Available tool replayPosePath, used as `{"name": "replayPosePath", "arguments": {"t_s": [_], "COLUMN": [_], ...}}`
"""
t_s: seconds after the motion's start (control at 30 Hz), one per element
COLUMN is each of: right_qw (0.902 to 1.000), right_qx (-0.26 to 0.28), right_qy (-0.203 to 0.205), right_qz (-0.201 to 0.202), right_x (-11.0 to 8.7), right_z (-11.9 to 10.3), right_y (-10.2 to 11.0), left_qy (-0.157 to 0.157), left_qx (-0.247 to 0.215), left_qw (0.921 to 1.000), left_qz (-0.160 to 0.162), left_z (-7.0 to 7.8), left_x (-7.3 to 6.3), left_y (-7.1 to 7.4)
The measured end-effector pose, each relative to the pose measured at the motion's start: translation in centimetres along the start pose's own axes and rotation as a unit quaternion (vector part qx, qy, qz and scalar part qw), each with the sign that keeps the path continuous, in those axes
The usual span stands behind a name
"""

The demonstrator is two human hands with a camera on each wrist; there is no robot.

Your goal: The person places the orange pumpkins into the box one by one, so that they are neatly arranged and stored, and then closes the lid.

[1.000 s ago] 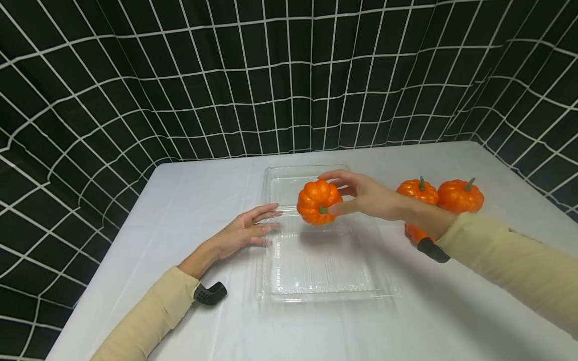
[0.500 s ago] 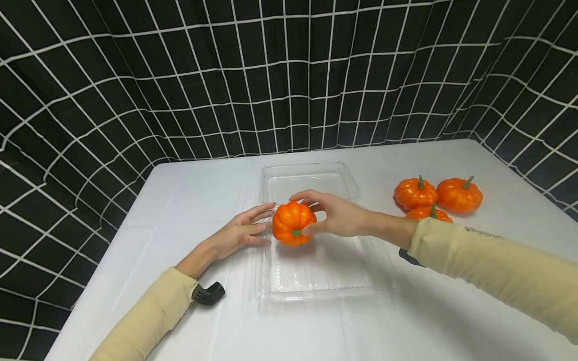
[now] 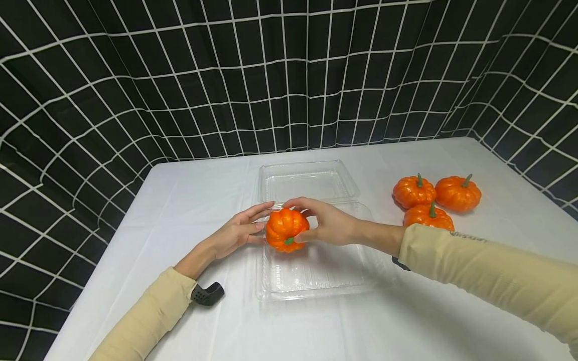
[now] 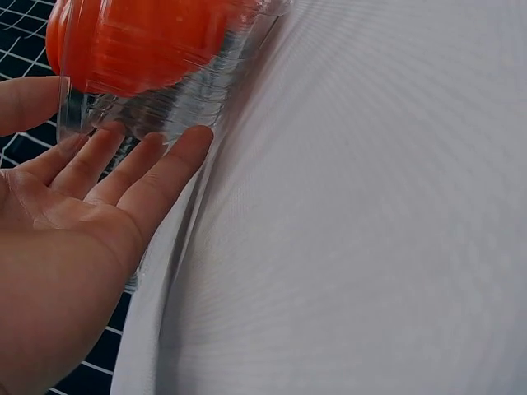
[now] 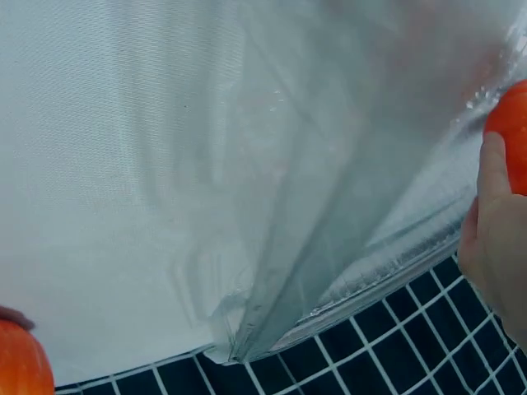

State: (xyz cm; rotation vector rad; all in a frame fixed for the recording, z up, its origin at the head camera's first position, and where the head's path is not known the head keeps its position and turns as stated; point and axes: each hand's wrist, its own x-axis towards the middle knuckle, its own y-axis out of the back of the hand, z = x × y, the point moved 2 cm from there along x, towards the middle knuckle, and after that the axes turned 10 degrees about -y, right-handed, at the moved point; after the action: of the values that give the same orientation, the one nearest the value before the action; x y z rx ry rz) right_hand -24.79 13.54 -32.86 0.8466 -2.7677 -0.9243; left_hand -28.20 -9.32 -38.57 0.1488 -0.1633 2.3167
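A small orange pumpkin with a green stem is between the thumb and fingers of my right hand, over the left part of a clear plastic clamshell container. Whether it touches the container floor I cannot tell. My left hand lies at the container's left side. In the left wrist view, the fingers of the left hand are extended at the clear wall, with the pumpkin behind it. The right wrist view catches only part of the right hand and pumpkin.
Several more orange pumpkins sit grouped on the right of the white-covered table. The container's lid lies folded back behind its base. Black curtain with a white grid surrounds the table's back and sides.
My right hand has carried the pumpkin left and lower, from above the container's middle to its left side. The left hand has stayed nearly still.
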Motion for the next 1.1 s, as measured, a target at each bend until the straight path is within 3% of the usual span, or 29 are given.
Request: {"name": "replayPosePath", "arguments": {"t_s": [0.37, 0.73, 1.1], "right_qw": [0.9991, 0.9942, 0.993], "right_qx": [-0.028, -0.032, -0.019], "right_qy": [0.003, -0.018, -0.039], "right_qz": [0.031, 0.1, 0.11], "right_x": [-0.2, -0.7, -0.9], "right_z": [0.5, 0.6, 0.8], "right_y": [-0.8, -1.7, -1.5], "left_qy": [-0.01, -0.012, -0.009], "left_qx": [-0.001, 0.005, 0.001], "left_qw": [1.0, 0.9999, 1.0], "left_qz": [0.0, 0.0, 0.0], "left_z": [-0.1, -0.1, -0.1], "left_x": [-0.1, 0.0, 0.0], "left_y": [0.2, 0.2, 0.2]}}
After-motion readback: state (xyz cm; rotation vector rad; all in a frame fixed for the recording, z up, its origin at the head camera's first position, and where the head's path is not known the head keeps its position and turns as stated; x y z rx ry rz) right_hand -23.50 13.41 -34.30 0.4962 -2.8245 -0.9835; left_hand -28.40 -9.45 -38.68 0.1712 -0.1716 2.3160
